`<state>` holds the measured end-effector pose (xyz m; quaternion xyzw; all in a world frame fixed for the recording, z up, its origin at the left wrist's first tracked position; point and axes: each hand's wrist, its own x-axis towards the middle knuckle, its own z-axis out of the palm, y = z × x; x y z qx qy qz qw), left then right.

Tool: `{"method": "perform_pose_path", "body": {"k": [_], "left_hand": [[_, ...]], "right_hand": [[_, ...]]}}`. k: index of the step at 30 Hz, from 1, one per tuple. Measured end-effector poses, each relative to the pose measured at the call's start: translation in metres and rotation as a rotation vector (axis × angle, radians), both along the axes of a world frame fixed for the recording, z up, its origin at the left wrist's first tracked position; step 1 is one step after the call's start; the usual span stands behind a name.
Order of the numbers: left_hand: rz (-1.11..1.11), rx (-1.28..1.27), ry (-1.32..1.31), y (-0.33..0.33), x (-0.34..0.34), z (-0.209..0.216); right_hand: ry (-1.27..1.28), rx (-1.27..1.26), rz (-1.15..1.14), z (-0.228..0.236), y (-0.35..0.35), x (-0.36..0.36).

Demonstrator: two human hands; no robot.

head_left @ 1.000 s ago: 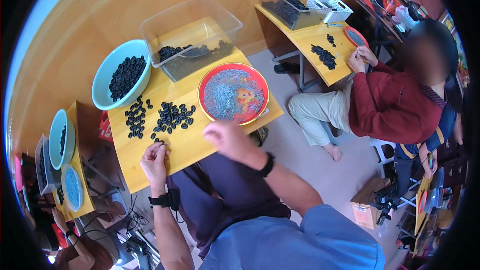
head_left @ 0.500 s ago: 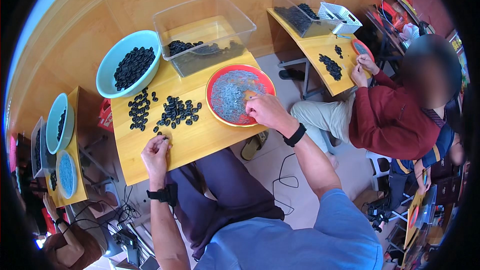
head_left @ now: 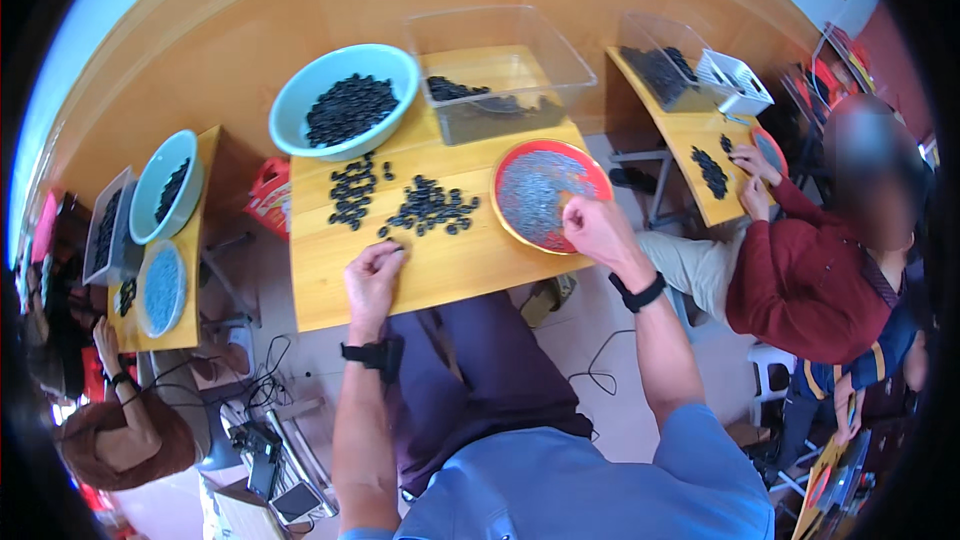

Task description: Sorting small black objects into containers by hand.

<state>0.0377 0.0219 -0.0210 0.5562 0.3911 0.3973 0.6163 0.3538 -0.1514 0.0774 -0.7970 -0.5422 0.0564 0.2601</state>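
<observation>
Pinching a small black piece (head_left: 400, 249) between thumb and finger: left hand (head_left: 373, 277), low over the near part of a yellow table (head_left: 330, 295), the piece mostly hidden by the fingertips. Right hand (head_left: 597, 230): well apart from the left, fingers bent inward over the near right side of a round red plate (head_left: 597, 175); whether they grip anything cannot be told. In the plate: a heap of thin grey pieces (head_left: 533, 192). On the table, left of the plate: one loose cluster of black oval pieces (head_left: 430, 208); farther left, a second cluster (head_left: 352, 195) (a narrow strip of wood lies between them). Behind these: a light-blue basin (head_left: 287, 125) holding a mound of black pieces (head_left: 350, 110); to its right, a clear bin (head_left: 500, 32) with dark contents at the bottom. At right: a second table (head_left: 680, 132) with black pieces, a white basket (head_left: 735, 85) and a person in a dark red top (head_left: 800, 285), both hands near its edge. At left: a third table (head_left: 193, 258), bearing another light-blue basin (head_left: 195, 168) and a dish of pale blue pieces (head_left: 163, 288).
</observation>
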Motion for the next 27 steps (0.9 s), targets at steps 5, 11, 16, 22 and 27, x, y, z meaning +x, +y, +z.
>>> {"method": "perform_pose_path", "body": {"k": [5,11,16,22,27], "left_hand": [[-0.003,-0.031,-0.089,-0.002,0.002,0.007],[0.015,0.088,0.024,-0.008,-0.001,0.006],[0.058,0.335,0.391,-0.016,0.008,0.015],[0.012,0.042,0.201,-0.011,0.01,0.016],[-0.003,0.158,0.324,-0.018,0.008,0.016]], "right_hand": [[0.496,0.272,0.195,0.0,0.027,-0.078],[0.523,0.322,0.159,-0.072,0.065,-0.135],[0.583,0.299,0.146,-0.083,0.056,-0.145],[0.828,0.282,0.21,-0.082,0.079,-0.138],[0.784,0.279,0.293,-0.091,0.099,-0.139]]}}
